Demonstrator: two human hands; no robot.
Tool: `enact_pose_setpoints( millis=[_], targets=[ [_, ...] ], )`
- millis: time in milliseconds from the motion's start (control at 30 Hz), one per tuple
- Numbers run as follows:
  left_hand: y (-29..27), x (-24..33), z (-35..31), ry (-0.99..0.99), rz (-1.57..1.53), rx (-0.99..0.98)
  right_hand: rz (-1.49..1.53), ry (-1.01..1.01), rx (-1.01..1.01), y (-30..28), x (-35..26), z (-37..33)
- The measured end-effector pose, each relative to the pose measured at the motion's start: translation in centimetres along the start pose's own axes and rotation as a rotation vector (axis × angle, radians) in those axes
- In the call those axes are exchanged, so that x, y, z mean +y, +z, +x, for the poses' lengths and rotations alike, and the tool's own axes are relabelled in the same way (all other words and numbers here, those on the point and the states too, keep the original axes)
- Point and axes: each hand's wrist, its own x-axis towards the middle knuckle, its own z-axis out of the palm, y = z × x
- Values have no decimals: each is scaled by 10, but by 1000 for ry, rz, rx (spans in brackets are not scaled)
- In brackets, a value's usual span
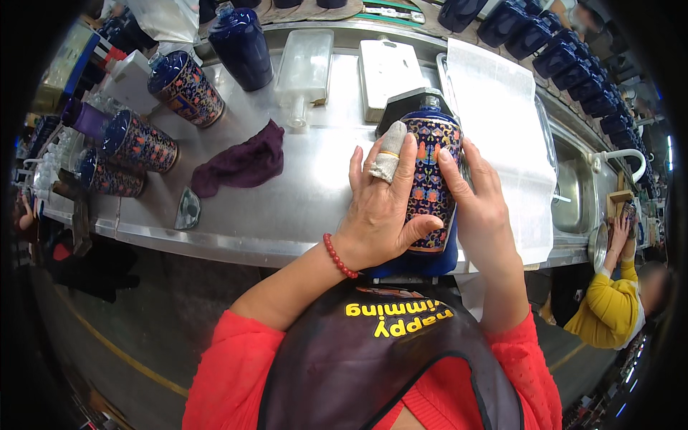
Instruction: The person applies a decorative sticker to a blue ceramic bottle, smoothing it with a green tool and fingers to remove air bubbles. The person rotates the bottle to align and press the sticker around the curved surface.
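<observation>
A dark blue bottle (pixel 432 183) with a colourful orange, pink and gold floral pattern lies in front of me, its clear neck pointing away. It rests against a dark angular stand (pixel 401 111), mostly hidden beneath it. My left hand (pixel 380 193) presses on its left side, thumb across the lower front and fingers stretched along the pattern; one finger is wrapped in pale cloth with a yellow band. Round its right side curves my right hand (pixel 484 197), thumb on the front and fingertips out of sight behind. Dark blue material (pixel 423 266) shows below the bottle's base.
Patterned bottles (pixel 188 89) and a plain blue bottle (pixel 241 46) stand at left, near a purple cloth (pixel 240 159) and a dark scraper-like piece (pixel 188 209). A clear bottle (pixel 304 64) lies behind. White paper (pixel 498 143), a sink (pixel 573 193) and a yellow-sleeved person (pixel 613 304) are right.
</observation>
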Motion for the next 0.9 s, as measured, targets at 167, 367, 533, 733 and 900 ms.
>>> enact_pose_setpoints(
  millis=[167,367,533,733,900],
  targets=[
    [-4,2,-10,0,-19,-19,-1,29,-26,-2,-4,-9],
    [1,8,-18,-2,24,-47,-4,36,-41,-3,-10,-20],
    [4,10,-14,16,30,-5,-15,32,-37,-3,-10,-19],
    [2,10,-21,30,44,2,4,30,-25,-2,-13,-25],
    [3,13,-26,44,93,-14,-13,38,-34,1,-15,-35]
  ],
)
